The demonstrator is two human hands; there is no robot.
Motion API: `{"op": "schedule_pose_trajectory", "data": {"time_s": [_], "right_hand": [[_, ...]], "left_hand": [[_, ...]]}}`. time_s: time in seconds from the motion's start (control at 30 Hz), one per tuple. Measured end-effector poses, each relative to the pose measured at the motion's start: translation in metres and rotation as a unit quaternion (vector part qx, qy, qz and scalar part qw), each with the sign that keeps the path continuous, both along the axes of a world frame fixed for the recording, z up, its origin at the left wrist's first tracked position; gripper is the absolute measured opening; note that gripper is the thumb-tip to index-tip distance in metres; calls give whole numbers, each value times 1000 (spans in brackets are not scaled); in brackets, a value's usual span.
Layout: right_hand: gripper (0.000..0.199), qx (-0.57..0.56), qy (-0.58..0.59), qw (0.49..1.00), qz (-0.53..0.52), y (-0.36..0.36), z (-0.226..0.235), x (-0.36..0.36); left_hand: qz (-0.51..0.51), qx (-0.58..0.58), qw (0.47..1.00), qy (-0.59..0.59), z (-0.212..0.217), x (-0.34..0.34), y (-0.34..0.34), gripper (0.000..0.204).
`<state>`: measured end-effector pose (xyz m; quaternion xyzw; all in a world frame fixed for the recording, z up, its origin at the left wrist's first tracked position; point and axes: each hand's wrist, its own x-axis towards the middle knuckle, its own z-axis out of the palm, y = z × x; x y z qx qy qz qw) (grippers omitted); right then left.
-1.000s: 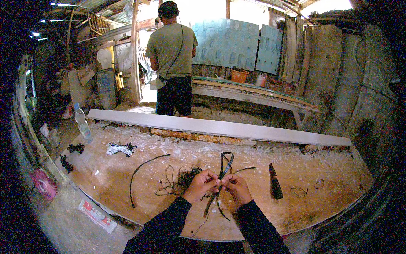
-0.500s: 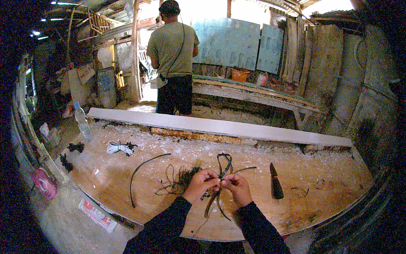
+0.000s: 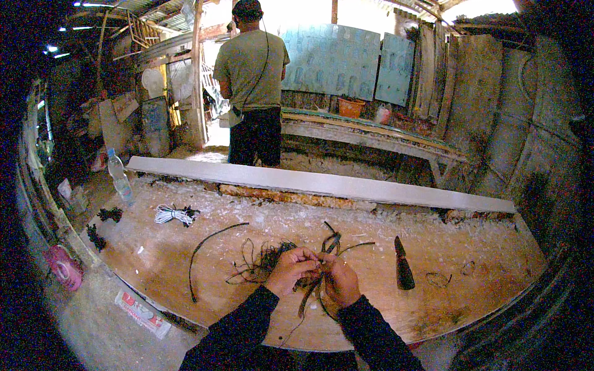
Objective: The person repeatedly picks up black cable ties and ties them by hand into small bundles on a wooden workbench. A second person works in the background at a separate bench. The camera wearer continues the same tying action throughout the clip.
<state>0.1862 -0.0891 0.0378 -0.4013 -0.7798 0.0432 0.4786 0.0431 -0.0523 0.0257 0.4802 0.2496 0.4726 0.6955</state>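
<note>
Between my hands, over the middle of the wooden table, is a bunch of flat black cords (image 3: 331, 241), their ends sticking out above and below my fingers. My left hand (image 3: 288, 272) pinches the bunch from the left, fingers closed. From the right, my right hand (image 3: 341, 281) grips the same cords, thumb and fingers together. The exact spot under my fingertips is hidden. Beside my left hand lies a tangle of thin black string (image 3: 265, 261). Farther left rests a single curved black cord (image 3: 201, 247). A dark knife (image 3: 404, 269) lies to the right, tip pointing away.
Thin string loops (image 3: 439, 281) lie right of the knife. At the left are a white cord bundle (image 3: 172, 214), small black bundles (image 3: 110, 214) and a plastic bottle (image 3: 120, 178). A long white board (image 3: 309, 182) runs along the far edge. Beyond stands a person (image 3: 250, 74), back turned.
The upright loop of cord above my hands has come down and now shows as loose ends. My right hand has turned and shifted slightly toward the left hand.
</note>
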Motion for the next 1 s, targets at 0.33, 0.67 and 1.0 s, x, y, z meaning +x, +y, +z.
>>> {"op": "schedule_pose_trajectory", "data": {"time_s": [0.33, 0.67, 1.0], "right_hand": [[21, 7, 86, 996, 23, -1, 2, -3], [12, -144, 189, 971, 31, -12, 9, -9], [2, -248, 415, 866, 127, 10, -11, -5]], "left_hand": [[5, 52, 997, 62, 7, 2, -2, 11], [101, 128, 977, 137, 12, 0, -5, 10], [164, 269, 929, 193, 5, 8, -5, 22]]}}
